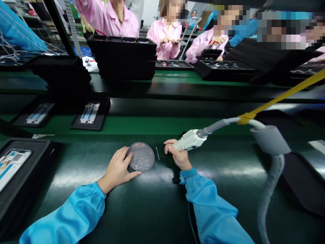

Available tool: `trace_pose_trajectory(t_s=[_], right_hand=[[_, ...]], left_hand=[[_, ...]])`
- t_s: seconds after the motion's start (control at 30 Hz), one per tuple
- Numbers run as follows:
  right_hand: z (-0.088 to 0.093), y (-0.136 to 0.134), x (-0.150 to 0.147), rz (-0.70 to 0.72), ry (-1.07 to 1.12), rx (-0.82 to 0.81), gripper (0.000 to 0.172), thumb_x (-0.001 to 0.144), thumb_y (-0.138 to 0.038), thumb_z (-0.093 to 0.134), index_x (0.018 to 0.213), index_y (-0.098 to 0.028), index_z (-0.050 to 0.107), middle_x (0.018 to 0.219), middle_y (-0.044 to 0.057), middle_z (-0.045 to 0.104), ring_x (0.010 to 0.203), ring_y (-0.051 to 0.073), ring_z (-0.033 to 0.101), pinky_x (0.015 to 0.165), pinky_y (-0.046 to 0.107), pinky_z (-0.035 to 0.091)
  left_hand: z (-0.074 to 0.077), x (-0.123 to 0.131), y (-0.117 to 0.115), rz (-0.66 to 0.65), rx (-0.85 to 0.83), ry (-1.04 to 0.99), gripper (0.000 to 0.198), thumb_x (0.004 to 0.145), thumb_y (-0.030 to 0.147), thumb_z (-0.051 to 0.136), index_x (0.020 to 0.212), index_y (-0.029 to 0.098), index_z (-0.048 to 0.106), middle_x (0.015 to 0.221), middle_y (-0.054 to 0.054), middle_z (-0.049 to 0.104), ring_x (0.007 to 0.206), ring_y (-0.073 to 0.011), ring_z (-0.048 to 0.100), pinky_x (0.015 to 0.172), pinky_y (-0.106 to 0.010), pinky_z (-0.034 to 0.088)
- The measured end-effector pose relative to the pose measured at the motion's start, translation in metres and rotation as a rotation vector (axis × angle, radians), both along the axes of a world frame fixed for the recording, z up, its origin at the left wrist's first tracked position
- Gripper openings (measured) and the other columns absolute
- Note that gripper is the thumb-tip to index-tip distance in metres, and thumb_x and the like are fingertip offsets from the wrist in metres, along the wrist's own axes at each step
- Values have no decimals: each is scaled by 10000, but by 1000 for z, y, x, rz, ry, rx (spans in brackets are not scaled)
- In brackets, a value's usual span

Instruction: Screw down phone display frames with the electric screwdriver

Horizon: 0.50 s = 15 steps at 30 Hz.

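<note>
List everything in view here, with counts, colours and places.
Perforated disc: one, grey metal, under left hand.
Handheld hose-fed tool: one, white, in right hand.
Hose: one, grey, running right.
Yellow strap: one, on the hose.
Thin pin: one, white, beside the disc.
Phone housings: three, blue and white, in black trays at left.
Stacked trays: several, black, far bench.
Co-workers: at least three, pink smocks, beyond the trays.
Left hand: one, blue sleeve, on the disc.
Right hand: one, blue sleeve, around the tool.

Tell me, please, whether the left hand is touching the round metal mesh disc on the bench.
Touching: the head view shows the left hand with its fingers resting on the left edge of the round metal mesh disc.
</note>
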State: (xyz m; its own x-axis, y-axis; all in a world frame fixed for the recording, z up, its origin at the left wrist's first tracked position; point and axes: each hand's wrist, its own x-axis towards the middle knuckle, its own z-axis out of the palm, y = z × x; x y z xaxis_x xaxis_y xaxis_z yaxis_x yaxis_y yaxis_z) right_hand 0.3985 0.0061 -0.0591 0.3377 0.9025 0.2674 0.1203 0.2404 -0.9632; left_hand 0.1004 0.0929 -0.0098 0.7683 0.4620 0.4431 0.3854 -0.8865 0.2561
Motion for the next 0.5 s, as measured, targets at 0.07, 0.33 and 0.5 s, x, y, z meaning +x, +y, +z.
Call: trace_pose_trajectory(t_s=[0.07, 0.33, 0.5], right_hand=[[0, 0, 0, -2, 3, -1, 304, 948, -396, 587, 1112, -142, 616, 981, 39, 661, 785, 122, 640, 696, 295, 571], [1, 0, 0, -11, -19, 0, 303, 949, -396, 586, 1110, -142, 617, 978, 38, 661, 783, 121, 640, 696, 295, 571], [5, 0, -2, -24, -38, -11, 299, 949, -397, 586, 1100, -140, 618, 965, 35, 660, 770, 117, 637, 686, 289, 568]], left_hand=[[-1, 0, 1, 0, -12, 7, 705, 761, 588, 767, 1242, 100, 602, 1327, -266, 575, 1248, -432, 559, 1023, -603, 500], [3, 1, 0, -6, -45, 19, 701, 782, 561, 751, 1256, 74, 577, 1329, -273, 555, 1246, -430, 541, 1030, -588, 492], [2, 1, -1, -12, -64, 1, 696, 775, 542, 764, 1249, 69, 575, 1324, -275, 553, 1242, -438, 539, 1030, -593, 490]])
